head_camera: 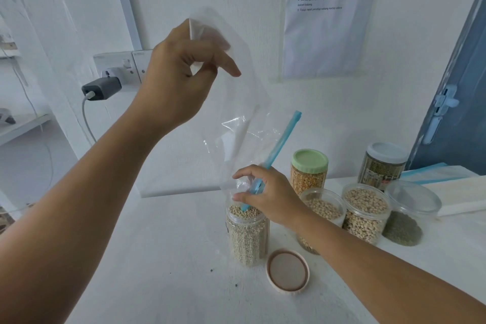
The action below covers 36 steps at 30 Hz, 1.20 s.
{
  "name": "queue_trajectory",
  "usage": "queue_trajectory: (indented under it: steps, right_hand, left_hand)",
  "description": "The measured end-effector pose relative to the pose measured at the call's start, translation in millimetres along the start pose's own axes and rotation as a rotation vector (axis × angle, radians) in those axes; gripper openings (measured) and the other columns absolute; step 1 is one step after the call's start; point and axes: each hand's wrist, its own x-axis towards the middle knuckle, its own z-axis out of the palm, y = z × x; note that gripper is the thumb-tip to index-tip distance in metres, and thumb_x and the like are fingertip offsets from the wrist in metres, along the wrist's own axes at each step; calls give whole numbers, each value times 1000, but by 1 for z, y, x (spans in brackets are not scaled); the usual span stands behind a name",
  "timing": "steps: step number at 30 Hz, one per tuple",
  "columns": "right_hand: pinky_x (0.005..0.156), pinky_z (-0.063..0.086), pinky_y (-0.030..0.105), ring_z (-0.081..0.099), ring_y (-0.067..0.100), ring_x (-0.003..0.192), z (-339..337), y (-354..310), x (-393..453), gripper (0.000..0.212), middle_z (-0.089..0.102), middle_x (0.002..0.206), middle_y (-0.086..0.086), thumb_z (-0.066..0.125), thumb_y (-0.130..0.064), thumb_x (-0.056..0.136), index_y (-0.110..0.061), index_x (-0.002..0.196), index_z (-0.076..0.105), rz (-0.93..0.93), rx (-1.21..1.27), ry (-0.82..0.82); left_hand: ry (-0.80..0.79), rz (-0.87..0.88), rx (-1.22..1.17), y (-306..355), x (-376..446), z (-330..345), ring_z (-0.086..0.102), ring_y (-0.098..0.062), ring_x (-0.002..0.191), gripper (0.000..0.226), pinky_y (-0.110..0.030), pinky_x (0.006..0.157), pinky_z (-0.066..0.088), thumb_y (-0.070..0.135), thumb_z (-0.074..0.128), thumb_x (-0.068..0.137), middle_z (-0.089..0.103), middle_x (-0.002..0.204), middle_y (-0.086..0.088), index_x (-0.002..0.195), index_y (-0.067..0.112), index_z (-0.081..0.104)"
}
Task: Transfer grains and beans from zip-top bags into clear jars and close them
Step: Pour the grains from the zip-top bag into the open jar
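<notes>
We see a white counter (168,258) against a white wall, with a printed instruction sheet (328,16) taped up at the right. A clear zip-top bag (236,118) hangs upside down over the counter, looking emptied, its blue zip strip (281,139) at the bottom end. Our left hand (181,73) is raised high and pinches the bag's upper corner between thumb and fingers. Our right hand (268,193) grips the bag's mouth and zip strip just above an open jar (247,234), which stands on the counter filled to the rim with pale small grains. The bag mouth touches or sits right at the jar opening.

Behind the right forearm, a row of jars: two open ones with beige beans (365,213), one partly hidden by the arm; a clear-lidded jar (410,213) with dark green contents at its bottom. Further back, a green-lidded jar (309,171) of yellow-orange grains and a white-lidded jar (382,166) of dark greenish contents. A loose round lid (288,272) lies upside down on the counter just right of the filled jar. A grey charger (101,88) is plugged into the wall socket at left.
</notes>
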Motion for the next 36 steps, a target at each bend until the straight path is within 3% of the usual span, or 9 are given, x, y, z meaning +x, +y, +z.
queue_trajectory:
  steps: [5, 11, 17, 24, 31, 36]
  right_hand:
    - [95, 47, 7, 62, 1, 114, -2, -2, 1, 36, 69, 119, -8, 81, -16, 89, -34, 119, 72, -8, -42, -61]
    - [81, 54, 10, 72, 7, 87, -7, -4, 1, 26, 75, 89, -3, 82, -17, 88, -32, 109, 77, 53, 45, -23]
    - [86, 56, 14, 69, 1, 103, -7, -6, -1, 19, 77, 108, -10, 71, -13, 98, -25, 110, 80, 45, 85, -80]
    - [86, 57, 16, 73, 5, 93, -8, -1, -1, 20, 79, 92, -8, 83, -17, 87, -26, 105, 81, 56, 67, -37]
    - [88, 59, 23, 71, 7, 105, -6, -14, 3, 25, 74, 108, -7, 75, -13, 95, -30, 113, 76, 68, 216, -19]
    - [81, 61, 26, 71, 17, 85, -3, -12, 5, 25, 70, 90, 7, 86, -12, 83, -25, 103, 79, 100, 279, 67]
  left_hand:
    - [-10, -1, 7, 0, -1, 2, 60, -13, 116, 38, -18, 95, 45, -3, 56, 92, 64, 115, 5, 91, 26, 80]
    - [-30, -12, 11, -1, 0, 0, 60, -15, 117, 33, -14, 95, 44, -1, 57, 93, 63, 117, 4, 92, 23, 80]
    - [-36, 1, 28, -4, -1, -2, 62, -12, 113, 33, -17, 92, 46, -2, 58, 94, 66, 117, 3, 92, 23, 81]
    - [7, 6, 48, -5, 0, -3, 65, -7, 107, 25, -15, 91, 50, 3, 64, 98, 69, 113, 2, 96, 21, 81]
    - [75, 16, 39, 1, 7, -7, 60, 5, 104, 29, -8, 89, 44, -1, 63, 95, 66, 111, 4, 93, 24, 78]
    - [64, 26, 28, 3, 7, -4, 60, 5, 105, 32, -10, 89, 46, -3, 62, 94, 65, 111, 4, 92, 25, 78]
